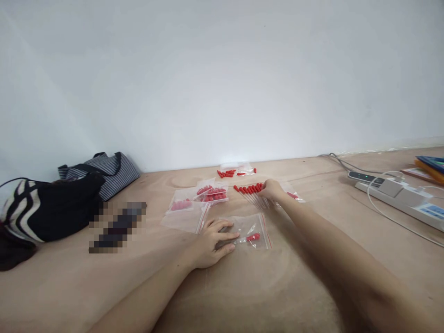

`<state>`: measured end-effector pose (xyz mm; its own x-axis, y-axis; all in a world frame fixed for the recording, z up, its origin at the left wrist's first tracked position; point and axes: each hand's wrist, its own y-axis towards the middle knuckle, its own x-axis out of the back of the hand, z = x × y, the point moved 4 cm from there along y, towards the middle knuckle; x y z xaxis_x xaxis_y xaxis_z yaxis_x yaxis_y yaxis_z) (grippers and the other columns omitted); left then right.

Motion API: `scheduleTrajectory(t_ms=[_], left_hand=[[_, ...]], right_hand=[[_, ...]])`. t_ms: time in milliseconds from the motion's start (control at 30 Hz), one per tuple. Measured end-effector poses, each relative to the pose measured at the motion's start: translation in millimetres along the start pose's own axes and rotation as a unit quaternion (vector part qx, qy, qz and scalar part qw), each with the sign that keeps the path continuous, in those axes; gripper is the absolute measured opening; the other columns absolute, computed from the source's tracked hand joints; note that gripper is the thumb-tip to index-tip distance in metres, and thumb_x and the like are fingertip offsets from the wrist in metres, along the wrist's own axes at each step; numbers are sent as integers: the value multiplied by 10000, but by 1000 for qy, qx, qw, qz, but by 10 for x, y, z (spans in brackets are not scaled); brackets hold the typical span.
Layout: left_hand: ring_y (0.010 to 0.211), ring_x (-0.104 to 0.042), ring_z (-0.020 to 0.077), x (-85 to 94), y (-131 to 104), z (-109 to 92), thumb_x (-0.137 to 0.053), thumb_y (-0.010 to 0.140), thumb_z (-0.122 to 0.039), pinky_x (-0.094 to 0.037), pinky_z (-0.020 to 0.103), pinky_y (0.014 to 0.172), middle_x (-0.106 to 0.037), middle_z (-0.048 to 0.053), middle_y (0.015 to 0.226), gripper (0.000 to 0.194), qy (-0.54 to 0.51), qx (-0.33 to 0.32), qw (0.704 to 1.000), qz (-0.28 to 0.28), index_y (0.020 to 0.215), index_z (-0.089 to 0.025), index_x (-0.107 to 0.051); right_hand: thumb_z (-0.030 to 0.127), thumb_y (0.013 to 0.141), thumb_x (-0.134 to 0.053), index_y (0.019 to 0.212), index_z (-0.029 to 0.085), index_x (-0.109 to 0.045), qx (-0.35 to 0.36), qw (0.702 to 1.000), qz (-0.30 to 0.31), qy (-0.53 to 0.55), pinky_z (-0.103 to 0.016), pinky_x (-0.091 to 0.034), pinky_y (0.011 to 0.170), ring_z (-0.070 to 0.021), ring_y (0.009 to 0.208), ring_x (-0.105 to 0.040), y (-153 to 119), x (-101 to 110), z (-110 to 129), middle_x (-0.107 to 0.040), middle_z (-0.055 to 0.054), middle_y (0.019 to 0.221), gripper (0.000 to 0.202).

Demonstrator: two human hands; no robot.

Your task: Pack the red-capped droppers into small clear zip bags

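Note:
My left hand (217, 243) lies on a clear zip bag (239, 224), fingers spread and pressing it to the table. Inside that bag is a dropper with a red bulb (253, 237). Farther off, my right hand (272, 190) is closed at the right end of a row of red-bulbed droppers (248, 189), pinching one there; its fingertips are partly hidden. The clear tubes of the row point toward me. Left of the row are filled bags of red bulbs (213, 193), overlapping one another. Another small bag (294, 196) with red pieces lies just right of my right hand.
Loose red bulbs (226, 174) and a clear bag (236, 165) lie near the wall. At left are a striped bag (114, 171), a black cloth item (65, 208) and a blurred dark object (118, 229). A power strip (402, 203) with cables lies at right.

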<state>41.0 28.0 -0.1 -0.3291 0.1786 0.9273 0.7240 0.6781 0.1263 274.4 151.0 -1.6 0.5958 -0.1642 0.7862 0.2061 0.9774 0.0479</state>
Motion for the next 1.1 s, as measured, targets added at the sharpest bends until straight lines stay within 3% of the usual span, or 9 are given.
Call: scheduleTrajectory(t_ms=[267,467,533,633,700,800,967,1100], left_hand=[[1144,-409,236,-1,-11,8,-517,806,-296,-226,480,993,-479,53,1218,319,0,-6,1000,1,1123,-322,-542],[1158,-397,242,-2,-5,4,-516,807,-288,-216,488,995,-470,68,1229,321,-4,-2,1000,9,1126,-305,-544],[1156,-399,245,0,-2,1,-519,804,-285,-216,491,993,-472,67,1228,320,-6,1,1000,8,1122,-307,-547],[1148,-407,244,8,1,-7,-520,803,-280,-226,484,989,-479,58,1223,317,-11,-2,1000,1,1117,-311,-549],[1145,-410,242,16,3,-13,-522,802,-277,-240,470,985,-485,52,1217,313,-10,-6,1000,-4,1111,-308,-554],[1145,-409,240,19,6,-18,-522,800,-281,-250,463,983,-491,51,1213,315,-4,-4,1000,-3,1113,-308,-553],[1158,-398,244,0,12,-6,-511,803,-287,-210,492,997,-475,64,1234,332,2,11,1000,9,1135,-291,-536],[1164,-393,247,-5,20,-1,-512,799,-294,-212,492,996,-471,75,1238,352,3,14,1000,11,1150,-264,-523]], right_hand=[[95,496,-634,672,126,-614,-36,998,15,-39,-261,-381,472,-247,648,-598,56,-81,83,-622,-136,677,179],[133,539,-627,818,103,-608,-20,999,26,-9,-256,-388,480,-234,652,-587,-2,53,46,-612,-105,652,281],[154,581,-606,1008,89,-544,-1,1000,20,12,-240,-403,510,-204,686,-584,-96,142,20,-616,-90,706,436],[207,679,-532,1260,130,-280,40,994,35,97,-217,-410,481,-134,576,-565,-334,209,-44,-593,-13,680,639],[246,715,-497,1287,170,-177,74,973,55,213,-218,-400,429,-108,461,-519,-528,186,-102,-541,43,613,660],[310,707,-524,1219,205,-213,90,939,30,329,-229,-402,400,-98,396,-481,-775,101,-228,-471,83,572,608],[410,704,-539,1076,235,-226,51,898,-36,435,-267,-452,427,-119,441,-514,-965,-47,-349,-479,66,613,517],[452,701,-548,1016,252,-222,46,870,-64,487,-271,-468,446,-116,468,-522,-1011,-20,-318,-495,61,640,496]])
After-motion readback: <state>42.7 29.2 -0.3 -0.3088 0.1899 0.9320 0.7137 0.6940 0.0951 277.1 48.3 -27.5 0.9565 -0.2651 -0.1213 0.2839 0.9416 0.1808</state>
